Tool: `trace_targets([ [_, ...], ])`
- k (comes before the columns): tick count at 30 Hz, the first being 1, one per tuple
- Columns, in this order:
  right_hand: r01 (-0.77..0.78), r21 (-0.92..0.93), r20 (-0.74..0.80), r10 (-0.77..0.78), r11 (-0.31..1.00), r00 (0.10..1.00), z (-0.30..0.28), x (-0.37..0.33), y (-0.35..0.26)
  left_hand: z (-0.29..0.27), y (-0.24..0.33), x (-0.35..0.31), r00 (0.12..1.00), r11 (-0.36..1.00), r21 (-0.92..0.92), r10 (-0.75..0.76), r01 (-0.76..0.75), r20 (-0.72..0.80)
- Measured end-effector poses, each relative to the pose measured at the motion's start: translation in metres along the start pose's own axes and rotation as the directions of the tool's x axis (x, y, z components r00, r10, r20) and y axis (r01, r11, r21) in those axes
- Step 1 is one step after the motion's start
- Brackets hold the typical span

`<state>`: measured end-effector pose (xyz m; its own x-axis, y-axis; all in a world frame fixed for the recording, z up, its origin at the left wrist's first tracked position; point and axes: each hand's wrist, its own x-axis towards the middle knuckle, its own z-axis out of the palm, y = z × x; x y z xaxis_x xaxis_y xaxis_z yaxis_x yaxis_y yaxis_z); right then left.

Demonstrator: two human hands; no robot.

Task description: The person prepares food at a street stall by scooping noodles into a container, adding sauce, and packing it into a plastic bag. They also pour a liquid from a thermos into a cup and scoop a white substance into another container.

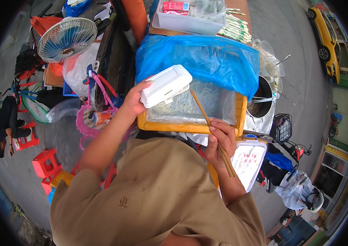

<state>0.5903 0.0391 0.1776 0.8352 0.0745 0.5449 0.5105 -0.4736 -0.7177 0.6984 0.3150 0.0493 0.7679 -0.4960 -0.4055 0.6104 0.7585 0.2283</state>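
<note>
My left hand (135, 98) grips a white foam takeaway box (166, 85) by its left end, thumb on top. The lid looks closed or nearly so. Between the fingers of my right hand (221, 143) is a pair of long wooden chopsticks (201, 107), tips pointing up and left. Both hands are over the near side of a yellow crate (178, 128) lined with clear plastic. Pale noodles (206, 93) lie inside it, partly hidden by the box. A blue plastic sheet (157, 57) covers the crate's far part.
Beyond the crate stand a clear plastic bin (190, 23) and wrapped chopsticks (235, 29). To the right are a metal pot (259, 102) and a white-lidded container (248, 162). A fan (67, 40), red stools (46, 163) and a bent-over person (6, 123) are at left.
</note>
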Motion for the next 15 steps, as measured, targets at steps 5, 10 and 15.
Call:
trace_targets([
  [5, -0.255, -0.164, 0.216, 0.287, 0.953, 0.933, 0.044, 0.004, 0.062, -0.010, 0.026, -0.027, 0.998, 0.997, 0.059, 0.055, -0.053, -0.031],
  [10, -0.193, -0.227, 0.577, 0.291, 0.955, 0.763, 0.146, -0.035, 0.155, -0.025, 0.039, -0.050, 0.999, 0.995, 0.098, 0.034, -0.030, -0.041],
  [15, -0.250, -0.163, 0.633, 0.296, 0.954, 0.715, 0.181, -0.041, 0.160, -0.020, 0.048, -0.073, 0.995, 0.969, 0.233, -0.068, 0.084, -0.073],
])
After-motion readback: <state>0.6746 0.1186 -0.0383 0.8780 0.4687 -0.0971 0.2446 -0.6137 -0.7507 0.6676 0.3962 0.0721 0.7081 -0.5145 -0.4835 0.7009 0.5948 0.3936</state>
